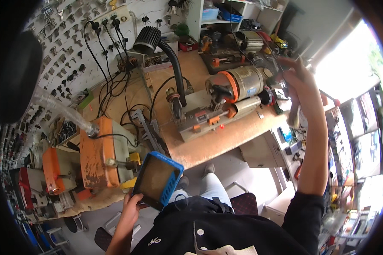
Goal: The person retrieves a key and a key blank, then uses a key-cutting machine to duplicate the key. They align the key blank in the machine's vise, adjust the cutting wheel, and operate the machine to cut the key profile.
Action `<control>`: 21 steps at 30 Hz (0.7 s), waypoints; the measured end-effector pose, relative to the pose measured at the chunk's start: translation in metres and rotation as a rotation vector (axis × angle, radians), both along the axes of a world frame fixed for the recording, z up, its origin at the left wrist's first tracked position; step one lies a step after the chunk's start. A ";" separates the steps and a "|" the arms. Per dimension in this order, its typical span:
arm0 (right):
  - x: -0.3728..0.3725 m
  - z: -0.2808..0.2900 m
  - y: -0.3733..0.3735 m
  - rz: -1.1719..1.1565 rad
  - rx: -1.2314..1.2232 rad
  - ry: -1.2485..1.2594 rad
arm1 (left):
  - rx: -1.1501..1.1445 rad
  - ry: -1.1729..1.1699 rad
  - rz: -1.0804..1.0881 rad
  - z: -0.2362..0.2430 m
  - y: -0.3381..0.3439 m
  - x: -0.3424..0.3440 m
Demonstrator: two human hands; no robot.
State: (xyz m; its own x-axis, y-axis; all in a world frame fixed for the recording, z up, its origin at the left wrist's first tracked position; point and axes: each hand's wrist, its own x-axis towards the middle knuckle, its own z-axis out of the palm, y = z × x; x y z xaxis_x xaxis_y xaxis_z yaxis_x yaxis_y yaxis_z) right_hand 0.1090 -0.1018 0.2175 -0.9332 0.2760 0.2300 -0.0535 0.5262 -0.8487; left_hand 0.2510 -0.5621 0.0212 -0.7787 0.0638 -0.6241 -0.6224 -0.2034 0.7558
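Note:
My left hand (132,206) grips the lower left corner of a blue-framed flat case (158,179), thumb on top. The case has a brownish panel and blue slanted stripes down one side; I cannot make out its exact kind. It is tilted in front of my body, off the bench's front edge. My right arm stretches far out to the right. At its end my right hand (297,72) is smeared by motion, near the clutter behind the key-cutting machine (234,87). Whether its fingers hold anything cannot be seen.
The wooden bench (191,151) carries a black gooseneck lamp (148,40), a caliper (145,127) and loose cables. Orange machines (98,157) stand at the left. Keys hang across the wall (64,34). A stool (244,204) is behind my legs; a bright window (349,55) lies right.

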 end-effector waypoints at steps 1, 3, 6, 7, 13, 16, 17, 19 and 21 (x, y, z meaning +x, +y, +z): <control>-0.032 0.000 0.009 0.073 -0.003 -0.071 | -0.020 0.008 0.026 0.001 0.004 0.002; -0.101 -0.007 0.025 0.216 0.026 -0.169 | -0.036 -0.029 0.136 0.002 0.017 0.007; -0.201 -0.026 0.039 0.364 -0.004 -0.363 | -0.055 -0.062 0.281 0.005 0.049 0.016; -0.231 -0.036 0.040 0.404 0.014 -0.382 | -0.073 -0.081 0.339 0.007 0.061 0.019; -0.375 -0.081 0.029 0.275 0.365 -0.540 | -0.110 -0.089 0.628 0.013 0.122 0.036; -0.416 -0.099 0.022 0.263 0.478 -0.676 | -0.081 -0.055 0.719 0.013 0.145 0.047; -0.428 -0.104 0.019 0.261 0.569 -0.748 | -0.088 -0.077 0.776 0.012 0.152 0.049; -0.450 -0.114 0.014 0.315 0.692 -0.891 | -0.098 -0.092 0.837 0.011 0.164 0.054; -0.464 -0.124 0.015 0.265 0.484 -0.945 | -0.089 -0.090 0.878 0.012 0.177 0.060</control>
